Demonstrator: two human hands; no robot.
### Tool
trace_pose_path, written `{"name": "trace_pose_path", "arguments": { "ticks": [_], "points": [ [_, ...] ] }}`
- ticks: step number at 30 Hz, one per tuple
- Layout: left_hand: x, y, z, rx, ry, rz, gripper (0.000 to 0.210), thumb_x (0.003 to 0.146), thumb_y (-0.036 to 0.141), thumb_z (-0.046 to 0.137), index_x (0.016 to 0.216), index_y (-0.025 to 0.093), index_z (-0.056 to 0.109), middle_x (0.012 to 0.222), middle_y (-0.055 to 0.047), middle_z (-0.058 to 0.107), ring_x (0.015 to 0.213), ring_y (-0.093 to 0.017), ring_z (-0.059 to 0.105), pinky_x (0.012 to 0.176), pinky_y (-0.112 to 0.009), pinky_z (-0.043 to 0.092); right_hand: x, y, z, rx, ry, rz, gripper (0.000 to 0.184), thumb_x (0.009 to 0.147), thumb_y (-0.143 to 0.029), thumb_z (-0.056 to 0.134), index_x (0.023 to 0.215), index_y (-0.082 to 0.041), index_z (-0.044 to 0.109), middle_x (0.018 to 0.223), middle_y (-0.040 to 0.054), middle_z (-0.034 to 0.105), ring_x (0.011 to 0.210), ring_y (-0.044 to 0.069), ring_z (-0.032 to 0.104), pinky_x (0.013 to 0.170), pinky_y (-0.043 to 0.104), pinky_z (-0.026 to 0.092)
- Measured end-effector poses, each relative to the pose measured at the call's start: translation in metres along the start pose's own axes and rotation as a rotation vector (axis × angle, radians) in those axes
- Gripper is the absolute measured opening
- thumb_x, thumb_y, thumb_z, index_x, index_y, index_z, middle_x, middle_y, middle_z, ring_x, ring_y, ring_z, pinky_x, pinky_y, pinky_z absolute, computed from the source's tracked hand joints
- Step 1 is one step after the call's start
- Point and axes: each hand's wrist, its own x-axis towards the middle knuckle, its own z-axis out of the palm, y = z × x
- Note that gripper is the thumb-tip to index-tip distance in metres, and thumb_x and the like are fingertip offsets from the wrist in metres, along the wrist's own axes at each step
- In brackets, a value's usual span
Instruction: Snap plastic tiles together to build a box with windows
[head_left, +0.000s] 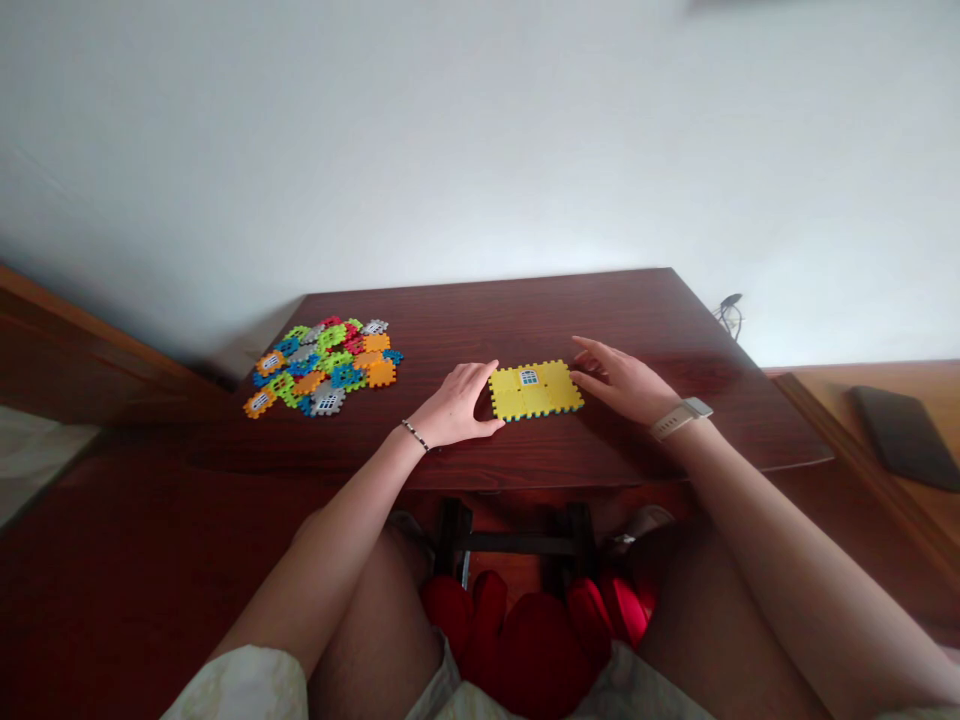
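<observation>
A flat yellow panel of interlocking toy tiles [536, 398] lies on the dark wooden table in front of me. It has notched edges, a small white window picture near its far side, and a bit of blue-green showing under its near edge. My left hand [455, 405] is at the panel's left side, thumb and fingers spread around the corners there. On the other side, my right hand [626, 380] hovers by the right edge with fingers apart, the thumb close to the edge; whether it touches I cannot tell.
A pile of loose tiles [330, 362] in orange, green, blue, red and grey spreads over the table's left part. The brown table [480, 315] stands against a pale wall. A black cable [730, 312] hangs beyond its right edge, and a dark flat object [906, 435] lies farther right.
</observation>
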Motion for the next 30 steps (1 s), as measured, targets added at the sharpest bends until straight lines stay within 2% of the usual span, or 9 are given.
{"name": "trace_pose_path", "arguments": {
  "ticks": [3,5,9,16,18,23,30],
  "points": [
    [0.005,-0.001,0.003,-0.003,0.000,0.008,0.098,0.090,0.047,0.080,0.170,0.022,0.030,0.159,-0.020,0.052,0.150,-0.040,0.049,0.131,-0.061,0.041,-0.005,0.002,-0.006,-0.035,0.050,0.079,0.040,0.100,-0.046,0.066,0.130,-0.020,0.069,0.096,0.0081,0.079,0.082,0.026,0.073,0.075,0.038,0.055],
    [0.009,-0.001,0.005,-0.008,0.002,0.010,0.098,0.090,0.046,0.080,0.170,0.022,0.030,0.160,-0.020,0.052,0.151,-0.041,0.049,0.131,-0.061,0.041,-0.009,-0.003,-0.008,-0.042,0.076,0.093,0.023,0.099,-0.043,0.066,0.107,-0.021,0.071,0.086,0.0056,0.076,0.074,0.023,0.068,0.070,0.034,0.049],
    [0.019,0.001,0.011,-0.007,0.015,0.009,0.098,0.089,0.045,0.081,0.169,0.020,0.032,0.160,-0.021,0.052,0.151,-0.040,0.049,0.131,-0.060,0.042,-0.022,-0.024,-0.009,0.027,0.041,0.034,0.021,0.102,-0.040,0.061,0.091,-0.022,0.066,0.077,0.0019,0.071,0.065,0.018,0.061,0.065,0.030,0.041],
    [0.034,0.003,0.017,0.004,0.032,0.025,0.097,0.088,0.044,0.083,0.168,0.021,0.034,0.158,-0.020,0.054,0.149,-0.040,0.051,0.129,-0.061,0.044,-0.049,-0.054,0.013,0.063,-0.204,-0.150,0.017,0.106,-0.034,0.061,0.094,-0.023,0.067,0.080,0.0010,0.070,0.070,0.018,0.061,0.069,0.030,0.038],
    [0.038,0.003,0.018,0.006,0.027,0.026,0.096,0.087,0.044,0.084,0.167,0.021,0.035,0.157,-0.020,0.054,0.148,-0.040,0.052,0.128,-0.061,0.044,-0.054,-0.057,0.019,0.029,-0.194,-0.194,0.017,0.106,-0.031,0.062,0.093,-0.022,0.066,0.085,0.0029,0.070,0.077,0.020,0.062,0.073,0.031,0.039],
    [0.055,0.001,0.023,0.004,-0.001,0.006,0.098,0.086,0.046,0.085,0.168,0.021,0.036,0.158,-0.020,0.054,0.149,-0.040,0.051,0.129,-0.060,0.043,-0.058,-0.061,0.021,0.075,-0.189,-0.199,0.011,0.105,-0.024,0.066,0.094,-0.022,0.066,0.084,0.0014,0.066,0.080,0.019,0.060,0.077,0.030,0.041],
    [0.100,-0.004,0.035,-0.023,-0.032,-0.013,0.099,0.086,0.051,0.083,0.167,0.020,0.037,0.162,-0.020,0.052,0.153,-0.040,0.048,0.131,-0.058,0.041,-0.057,-0.060,0.019,0.079,-0.206,-0.223,0.008,0.103,-0.022,0.069,0.096,-0.021,0.067,0.083,0.0007,0.065,0.080,0.020,0.057,0.078,0.032,0.039]
  ]
}}
